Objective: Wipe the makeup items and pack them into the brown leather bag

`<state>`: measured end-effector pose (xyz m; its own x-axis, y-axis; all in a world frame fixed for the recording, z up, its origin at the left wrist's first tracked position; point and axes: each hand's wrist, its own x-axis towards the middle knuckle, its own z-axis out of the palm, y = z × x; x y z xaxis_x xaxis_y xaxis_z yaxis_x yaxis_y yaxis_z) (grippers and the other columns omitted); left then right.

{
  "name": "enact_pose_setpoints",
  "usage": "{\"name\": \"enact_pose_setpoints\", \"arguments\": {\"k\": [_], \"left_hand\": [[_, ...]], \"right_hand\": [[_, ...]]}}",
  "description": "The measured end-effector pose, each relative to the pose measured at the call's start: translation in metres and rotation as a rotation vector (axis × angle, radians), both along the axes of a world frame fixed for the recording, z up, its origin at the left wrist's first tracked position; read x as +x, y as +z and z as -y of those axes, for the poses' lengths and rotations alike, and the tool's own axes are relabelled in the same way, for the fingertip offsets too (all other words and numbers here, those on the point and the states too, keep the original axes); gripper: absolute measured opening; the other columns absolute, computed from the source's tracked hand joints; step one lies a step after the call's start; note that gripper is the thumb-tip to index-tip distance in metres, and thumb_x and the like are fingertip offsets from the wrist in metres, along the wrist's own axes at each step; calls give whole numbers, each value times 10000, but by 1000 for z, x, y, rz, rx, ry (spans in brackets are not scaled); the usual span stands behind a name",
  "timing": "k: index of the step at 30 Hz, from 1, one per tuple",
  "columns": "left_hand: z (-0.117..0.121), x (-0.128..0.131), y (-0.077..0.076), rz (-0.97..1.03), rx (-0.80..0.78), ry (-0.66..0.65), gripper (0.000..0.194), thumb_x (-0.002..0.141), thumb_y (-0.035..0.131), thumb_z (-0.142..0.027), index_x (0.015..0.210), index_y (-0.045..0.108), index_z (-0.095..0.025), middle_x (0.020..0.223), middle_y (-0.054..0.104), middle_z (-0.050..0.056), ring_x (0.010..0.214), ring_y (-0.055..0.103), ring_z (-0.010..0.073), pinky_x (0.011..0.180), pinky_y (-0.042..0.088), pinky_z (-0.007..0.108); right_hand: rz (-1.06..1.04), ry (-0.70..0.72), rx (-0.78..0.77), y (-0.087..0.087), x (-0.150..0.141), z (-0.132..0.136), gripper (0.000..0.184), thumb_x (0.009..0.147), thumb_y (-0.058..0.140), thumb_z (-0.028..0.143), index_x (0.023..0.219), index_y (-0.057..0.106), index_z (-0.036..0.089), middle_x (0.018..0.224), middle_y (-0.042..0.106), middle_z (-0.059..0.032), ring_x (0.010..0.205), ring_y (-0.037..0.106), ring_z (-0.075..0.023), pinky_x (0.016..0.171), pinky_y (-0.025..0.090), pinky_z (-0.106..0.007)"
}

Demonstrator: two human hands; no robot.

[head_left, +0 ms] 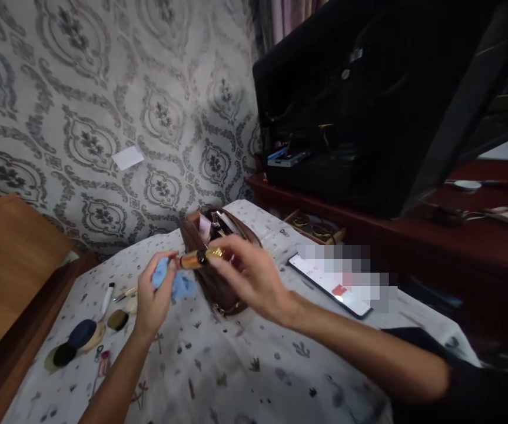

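My left hand [154,294] is closed around a light blue cloth [183,287], its fingertips at one end of a small amber cosmetic tube [189,260]. My right hand [254,277] pinches the tube's gold cap [215,253] between thumb and fingers. The tube is held nearly level, in front of a brown handbag [187,232] that stands unzipped with papers and other items inside. Part of the bag is hidden behind my right hand. Whether cap and tube are joined, I cannot tell.
Several cosmetic jars [83,334], a white tube [108,298] and a brush [125,293] lie left on the patterned cloth [218,377]. A phone [333,285] lies right. Behind stand a small tray [315,227] and a large black screen [359,118].
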<state>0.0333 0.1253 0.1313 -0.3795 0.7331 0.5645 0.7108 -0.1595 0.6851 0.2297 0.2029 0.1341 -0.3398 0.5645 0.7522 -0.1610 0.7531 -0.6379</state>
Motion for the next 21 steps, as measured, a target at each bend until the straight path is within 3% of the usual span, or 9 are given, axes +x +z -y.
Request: {"name": "enact_pose_setpoints", "arguments": {"k": [3, 5, 7, 13, 21], "left_hand": [[-24, 0, 19, -616, -78, -165, 399, 835, 496, -124, 1194, 645, -214, 1256, 657, 71, 1201, 576, 257, 1028, 483, 423], [-31, -3, 22, -894, -188, -246, 603, 732, 453, -13, 1266, 611, -244, 1357, 611, 45, 1315, 492, 261, 1059, 471, 444], [-31, -6, 18, -1026, -243, -235, 700, 675, 427, 23, 1306, 576, -241, 1369, 609, 34, 1330, 480, 253, 1008, 518, 426], [-15, -10, -3, -1093, -145, -106, 700, 678, 422, 20, 1340, 519, -187, 1364, 603, 82, 1305, 488, 273, 1016, 511, 450], [-15, -9, -15, -1054, -75, -70, 644, 763, 429, 6, 1375, 471, -188, 1360, 599, 110, 1304, 490, 291, 1050, 470, 484]], "right_hand": [[-38, -65, -48, 21, 13, -31, 169, 928, 565, 311, 1021, 621, 182, 746, 633, 7, 641, 563, -121, 610, 442, -233], [-13, -137, -20, 32, 13, -53, 155, 912, 568, 296, 975, 626, 167, 741, 628, 7, 652, 553, -123, 619, 422, -235], [61, -194, 5, 41, 5, -73, 145, 907, 555, 265, 968, 631, 158, 736, 631, 7, 662, 552, -128, 639, 408, -239], [506, -267, 123, 51, -40, -113, 209, 914, 537, 243, 1086, 646, 195, 903, 714, -36, 837, 623, -192, 701, 399, -266], [844, -270, 149, 52, -90, -133, 282, 915, 487, 245, 1140, 656, 217, 1136, 713, -87, 1023, 655, -243, 786, 479, -296]]}}
